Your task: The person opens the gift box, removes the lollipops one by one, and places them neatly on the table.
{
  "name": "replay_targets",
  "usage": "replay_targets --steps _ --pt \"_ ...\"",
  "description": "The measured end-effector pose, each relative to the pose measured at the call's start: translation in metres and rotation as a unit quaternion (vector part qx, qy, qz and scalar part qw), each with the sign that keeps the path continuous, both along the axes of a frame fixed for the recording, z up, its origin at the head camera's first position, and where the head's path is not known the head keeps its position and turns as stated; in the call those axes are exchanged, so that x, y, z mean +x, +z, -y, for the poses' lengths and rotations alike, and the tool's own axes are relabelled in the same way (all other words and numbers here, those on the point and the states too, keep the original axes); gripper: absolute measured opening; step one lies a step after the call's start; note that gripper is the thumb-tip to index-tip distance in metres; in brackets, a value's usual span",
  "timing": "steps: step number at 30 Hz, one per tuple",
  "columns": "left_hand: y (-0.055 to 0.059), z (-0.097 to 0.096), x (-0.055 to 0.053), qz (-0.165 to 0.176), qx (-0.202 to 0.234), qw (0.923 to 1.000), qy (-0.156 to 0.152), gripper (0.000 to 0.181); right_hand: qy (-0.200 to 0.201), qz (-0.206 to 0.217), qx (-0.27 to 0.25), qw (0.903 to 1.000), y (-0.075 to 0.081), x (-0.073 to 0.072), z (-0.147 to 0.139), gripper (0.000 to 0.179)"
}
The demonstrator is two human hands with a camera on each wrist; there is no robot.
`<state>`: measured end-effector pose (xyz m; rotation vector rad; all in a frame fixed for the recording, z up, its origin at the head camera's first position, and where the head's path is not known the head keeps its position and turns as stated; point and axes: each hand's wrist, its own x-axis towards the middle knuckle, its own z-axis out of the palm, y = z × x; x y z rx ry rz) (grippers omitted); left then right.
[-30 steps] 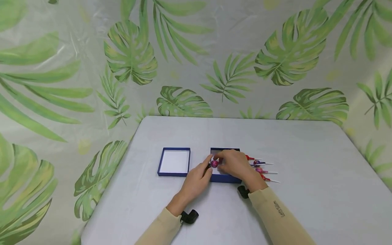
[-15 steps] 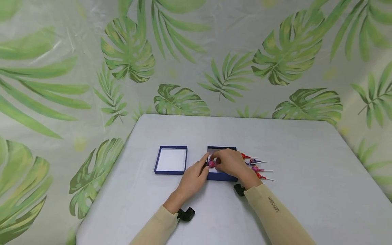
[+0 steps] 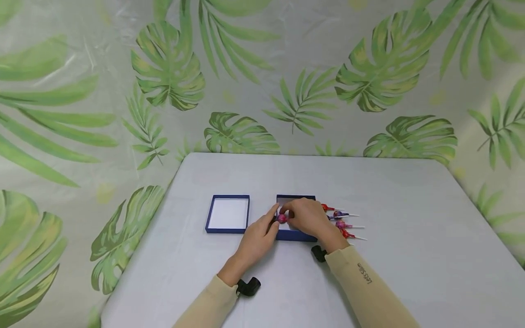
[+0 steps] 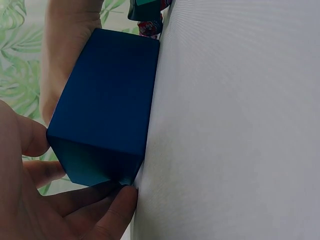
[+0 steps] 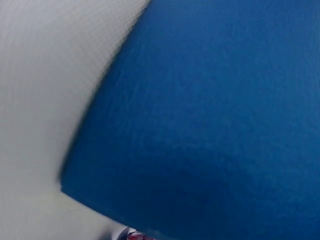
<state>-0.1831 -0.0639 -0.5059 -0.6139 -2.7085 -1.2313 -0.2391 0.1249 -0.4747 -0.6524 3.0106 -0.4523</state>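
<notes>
A blue box with a pale inside stands open-topped on the table. My right hand reaches over it from the right and pinches a lollipop at the twisted wrapper; its round pink-red head points left, near the box's left wall. The right fingers hide most of its stick. Against the left wall rests my left hand, its index finger stretched along the side. In the left wrist view, the left thumb touches a corner of the box, with other fingers low on its side. The right wrist view is filled by the box wall.
Several wrapped lollipops lie right of the box, white sticks pointing right. A shallow blue-rimmed lid with a white inside lies to the left. The white table ends at a leaf-print backdrop.
The head view has shifted slightly, moving everything a little left in it. Both hands stay at the box, and more of the lollipop's wrapper twist shows beside the right fingers.
</notes>
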Motion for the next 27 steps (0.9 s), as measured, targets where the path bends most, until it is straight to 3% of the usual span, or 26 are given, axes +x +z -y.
replay_targets --steps 10,27 --pt "-0.002 0.002 -0.002 0.004 0.003 1.0 -0.004 0.053 0.007 -0.014 -0.003 0.9999 -0.001 -0.001 0.001 0.025" --pt "0.001 -0.001 -0.001 0.004 -0.002 1.0 0.008 0.053 0.023 -0.059 -0.024 0.9977 0.021 0.006 -0.008 0.029"
